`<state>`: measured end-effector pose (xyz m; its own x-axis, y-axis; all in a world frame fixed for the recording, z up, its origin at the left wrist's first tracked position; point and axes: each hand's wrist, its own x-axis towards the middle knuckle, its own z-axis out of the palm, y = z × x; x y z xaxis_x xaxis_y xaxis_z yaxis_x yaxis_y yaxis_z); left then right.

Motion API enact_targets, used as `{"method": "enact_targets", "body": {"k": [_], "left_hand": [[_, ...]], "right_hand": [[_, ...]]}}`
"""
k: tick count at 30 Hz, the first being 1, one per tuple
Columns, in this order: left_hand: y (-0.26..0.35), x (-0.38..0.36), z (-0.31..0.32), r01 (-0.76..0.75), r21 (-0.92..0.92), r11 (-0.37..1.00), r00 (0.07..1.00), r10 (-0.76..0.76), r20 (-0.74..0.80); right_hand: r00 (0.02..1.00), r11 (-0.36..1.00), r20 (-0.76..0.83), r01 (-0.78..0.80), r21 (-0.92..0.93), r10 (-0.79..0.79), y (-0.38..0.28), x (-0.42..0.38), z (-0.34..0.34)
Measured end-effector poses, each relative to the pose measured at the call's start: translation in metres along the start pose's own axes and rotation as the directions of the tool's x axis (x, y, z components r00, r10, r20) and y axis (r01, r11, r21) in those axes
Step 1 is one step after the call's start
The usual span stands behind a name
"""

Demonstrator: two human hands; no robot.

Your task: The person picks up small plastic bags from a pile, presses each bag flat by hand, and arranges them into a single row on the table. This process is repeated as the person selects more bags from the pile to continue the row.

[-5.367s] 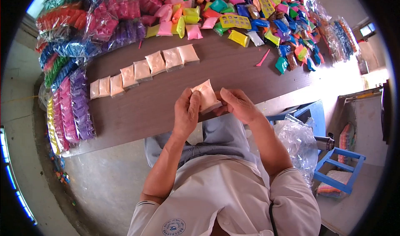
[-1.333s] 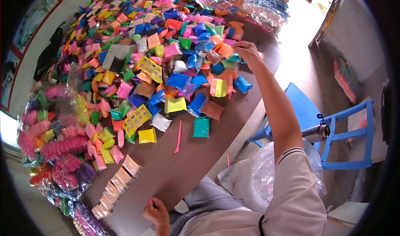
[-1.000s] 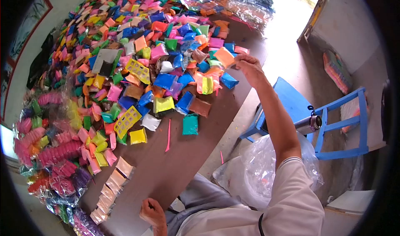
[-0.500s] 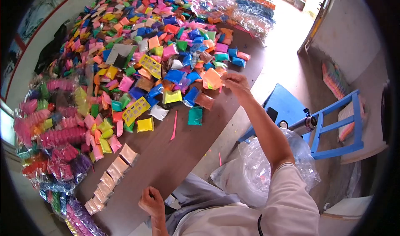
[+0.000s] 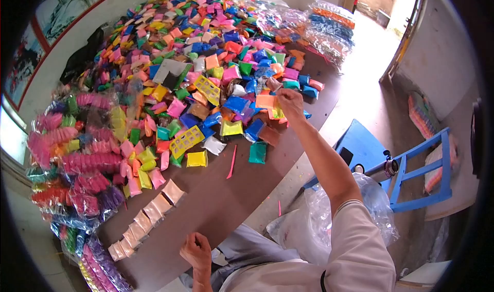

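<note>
At the right edge of a heap of small packets (image 5: 177, 81), my right hand (image 5: 291, 105) has its fingers pinched at the edge of a light orange packet (image 5: 266, 102). Part of that packet is hidden by the fingers. My left hand (image 5: 196, 250) is a loose fist by the near table edge, low in the view, and no object shows in it. To its left, several peach packets (image 5: 153, 210) lie overlapping in a slanted row. A teal packet (image 5: 258, 153) and a pink strip (image 5: 232, 161) rest on the brown table (image 5: 216, 194) between my hands.
Bundled bags of colourful goods (image 5: 85, 163) crowd the table's left end. Clear-wrapped stacks (image 5: 329, 29) stand at the far end. On my right are a blue chair (image 5: 419, 171), a flask (image 5: 386, 169) and a large clear plastic bag (image 5: 309, 220). Two yellow trays (image 5: 186, 142) lie on the heap.
The view has shifted, so the table appears further right and lower. Against the heap, my right hand and the light orange packet have moved left and away from me. My left hand stays a fist.
</note>
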<state>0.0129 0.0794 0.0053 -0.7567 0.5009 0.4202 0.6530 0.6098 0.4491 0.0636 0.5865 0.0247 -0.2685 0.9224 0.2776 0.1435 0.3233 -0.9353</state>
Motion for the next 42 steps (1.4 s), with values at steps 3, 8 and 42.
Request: {"method": "enact_targets", "body": {"k": [3, 8, 42], "left_hand": [[0.001, 0.000, 0.001, -0.007, 0.012, 1.000, 1.000, 0.007, 0.004], [0.005, 0.002, 0.001, 0.007, 0.052, 0.999, 1.000, -0.008, 0.029], [0.014, 0.006, 0.002, 0.058, 0.169, 0.984, 0.991, -0.077, 0.108]], "right_hand": [[1.000, 1.000, 0.003, 0.021, 0.007, -0.021, 0.001, 0.010, 0.002], [0.996, 0.997, -0.064, 0.063, 0.053, -0.060, -0.002, 0.023, 0.015], [0.763, 0.572, 0.515, 0.639, -0.514, -0.391, 0.010, 0.116, 0.037]]}}
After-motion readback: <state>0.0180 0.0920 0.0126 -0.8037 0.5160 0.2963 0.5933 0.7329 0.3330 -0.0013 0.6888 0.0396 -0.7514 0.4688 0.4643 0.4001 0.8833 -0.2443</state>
